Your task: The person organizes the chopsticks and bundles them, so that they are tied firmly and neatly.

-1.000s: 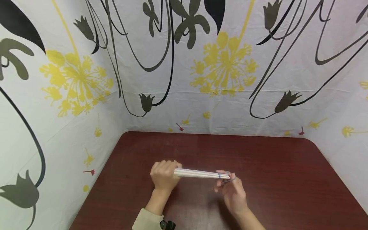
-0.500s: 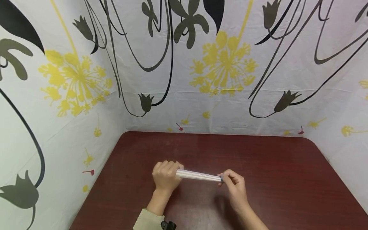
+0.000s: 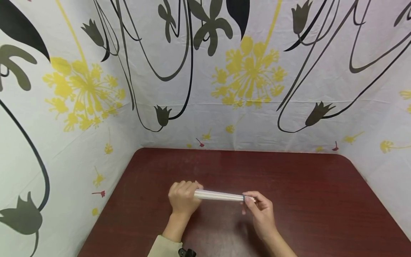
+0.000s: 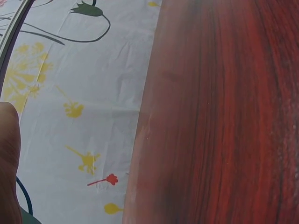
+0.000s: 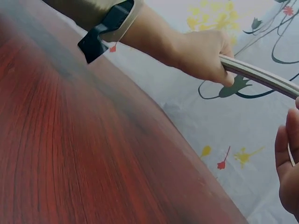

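Hands: 2 | left hand (image 3: 183, 198) grips stick bundle (image 3: 218, 195) | right hand (image 3: 260, 210) pinches its banded end

A sliver of the left hand (image 4: 8, 158) shows at the lower left edge of the left wrist view, too little of it to tell how its grip stands. Away from it to the right, the dark red wood-grain worktop (image 4: 224, 116) fills most of the frame, its pale rounded edge running top to bottom. Between hand and worktop hangs a white cloth (image 4: 88, 93) printed with yellow dandelion sprigs, a small red flower (image 4: 110, 178) and a dark tulip outline (image 4: 86, 9).
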Demonstrator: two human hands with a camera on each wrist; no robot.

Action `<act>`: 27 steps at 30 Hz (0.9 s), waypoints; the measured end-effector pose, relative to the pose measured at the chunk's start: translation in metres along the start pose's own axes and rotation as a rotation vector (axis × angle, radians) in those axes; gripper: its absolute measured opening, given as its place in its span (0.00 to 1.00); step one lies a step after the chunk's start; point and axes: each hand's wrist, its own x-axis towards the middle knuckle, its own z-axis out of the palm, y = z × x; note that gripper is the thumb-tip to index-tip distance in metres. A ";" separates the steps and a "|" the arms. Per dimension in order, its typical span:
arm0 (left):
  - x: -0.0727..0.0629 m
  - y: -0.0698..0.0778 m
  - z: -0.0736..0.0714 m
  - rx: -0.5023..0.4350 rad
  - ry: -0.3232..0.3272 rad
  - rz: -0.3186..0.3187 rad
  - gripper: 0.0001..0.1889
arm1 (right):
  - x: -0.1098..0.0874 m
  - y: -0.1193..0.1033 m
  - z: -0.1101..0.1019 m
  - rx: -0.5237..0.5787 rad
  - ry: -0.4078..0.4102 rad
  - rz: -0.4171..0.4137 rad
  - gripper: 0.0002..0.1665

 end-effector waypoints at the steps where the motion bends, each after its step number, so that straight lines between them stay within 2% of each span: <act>1: 0.000 0.000 0.000 0.000 -0.002 -0.003 0.19 | 0.000 0.001 0.000 0.005 0.012 -0.005 0.11; 6: -0.001 0.000 0.000 -0.002 -0.015 -0.010 0.18 | -0.002 0.003 -0.001 0.075 0.055 0.020 0.19; 10: -0.002 0.000 0.000 0.007 -0.018 -0.004 0.18 | -0.002 0.004 -0.001 0.184 0.047 0.048 0.20; 14: -0.003 0.000 -0.002 0.023 -0.019 -0.001 0.18 | 0.000 0.003 -0.002 0.197 0.036 0.026 0.20; 16: -0.002 -0.001 -0.002 0.029 -0.021 -0.003 0.19 | 0.001 0.002 -0.001 0.149 0.057 0.023 0.19; 20: -0.001 -0.001 -0.003 0.035 -0.024 -0.011 0.19 | 0.005 -0.004 0.000 -0.057 0.100 0.008 0.13; 23: 0.000 -0.001 -0.003 0.039 -0.031 -0.018 0.19 | 0.007 -0.010 -0.001 -0.215 0.080 -0.067 0.12; 27: 0.000 -0.002 -0.003 0.041 -0.036 -0.026 0.19 | 0.012 -0.015 -0.004 -0.288 -0.001 -0.196 0.17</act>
